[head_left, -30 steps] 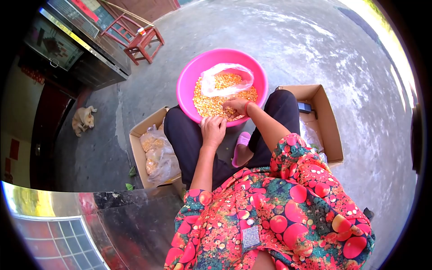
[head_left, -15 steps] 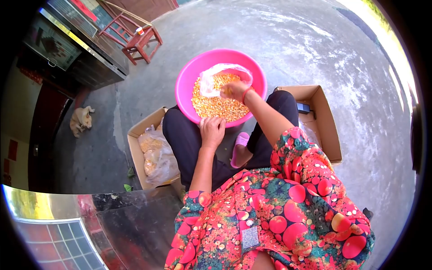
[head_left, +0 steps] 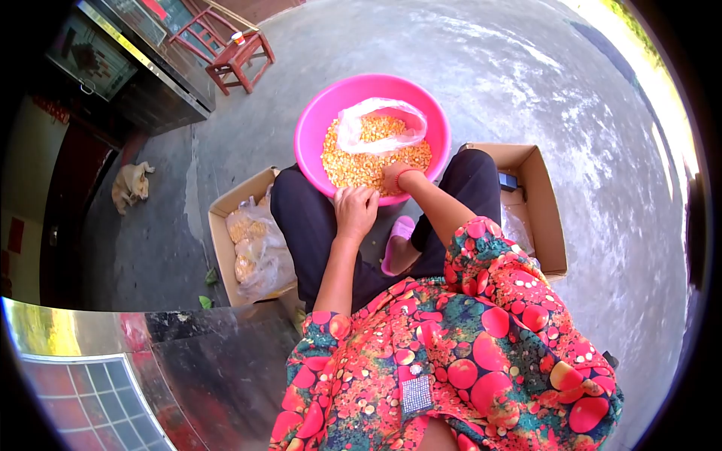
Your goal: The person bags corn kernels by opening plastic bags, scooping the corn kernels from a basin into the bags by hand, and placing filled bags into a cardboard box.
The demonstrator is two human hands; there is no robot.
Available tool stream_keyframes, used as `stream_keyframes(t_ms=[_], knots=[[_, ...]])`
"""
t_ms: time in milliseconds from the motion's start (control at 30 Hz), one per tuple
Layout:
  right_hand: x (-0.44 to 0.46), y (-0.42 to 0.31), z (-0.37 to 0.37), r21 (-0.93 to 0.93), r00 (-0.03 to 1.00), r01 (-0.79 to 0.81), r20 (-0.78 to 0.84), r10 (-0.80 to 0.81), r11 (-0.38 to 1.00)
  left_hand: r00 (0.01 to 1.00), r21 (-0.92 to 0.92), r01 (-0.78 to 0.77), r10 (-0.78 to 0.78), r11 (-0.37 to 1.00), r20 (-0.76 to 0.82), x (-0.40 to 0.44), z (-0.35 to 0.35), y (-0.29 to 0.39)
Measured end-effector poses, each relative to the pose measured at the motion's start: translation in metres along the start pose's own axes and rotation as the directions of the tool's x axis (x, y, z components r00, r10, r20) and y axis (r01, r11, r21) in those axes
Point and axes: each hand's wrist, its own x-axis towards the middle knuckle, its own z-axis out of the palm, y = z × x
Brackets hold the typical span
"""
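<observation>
Item: round pink plastic basin (head_left: 320,124), at my knees, mouth facing up; its outline is round, so no long axis stands out. Contents: loose yellow-orange corn kernels (head_left: 352,169), spread over its bottom. Also inside: clear thin plastic bag (head_left: 382,144), toward the far side, its open oval mouth facing up, long axis running left to right, kernels showing within the opening.

Right hand (head_left: 394,177), red beaded bracelet (head_left: 409,171) at the wrist: in the kernels at the near right, fingertips hidden; I cannot tell whether it is closed on any. Left hand (head_left: 356,210): fingers bent at the near rim; I cannot tell whether they grip it.

Surface: grey, pale-streaked concrete floor (head_left: 519,83). My pink slipper (head_left: 400,237) shows below the basin.

Room: brown cardboard box (head_left: 222,259) beside my left leg, holding clear bags of yellowish contents (head_left: 262,263); second open brown carton (head_left: 553,210) at my right; red wooden chair (head_left: 241,56) bearing a small cup (head_left: 238,37); pale tan dog (head_left: 131,186) near the dark doorway at far left
</observation>
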Motion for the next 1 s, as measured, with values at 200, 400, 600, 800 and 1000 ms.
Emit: stream_keyframes(t_ms=[200,400,600,800,1000], knots=[[0.011,-0.016,0.016,0.078,0.991,0.133,-0.019,-0.132,0.988,1.000,-0.019,-0.004,0.004,1.000,-0.010,-0.003,0.002,-0.002],[-0.026,-0.010,-0.010,0.756,0.999,0.018,-0.042,0.021,0.654,1.000,-0.016,-0.006,0.005,1.000,-0.009,-0.003,0.002,0.000],[-0.037,-0.011,-0.021,0.999,0.990,-0.034,0.040,0.136,-0.041,1.000,-0.016,-0.010,0.010,1.000,-0.001,-0.002,0.001,0.000],[-0.034,-0.010,-0.016,0.984,0.992,-0.117,0.110,0.056,0.138,1.000,-0.014,-0.007,0.007,1.000,0.008,-0.002,0.001,0.000],[-0.011,0.002,-0.034,0.990,0.985,0.139,-0.136,0.107,-0.030,1.000,-0.005,-0.010,0.011,1.000,0.008,-0.001,0.001,0.000]])
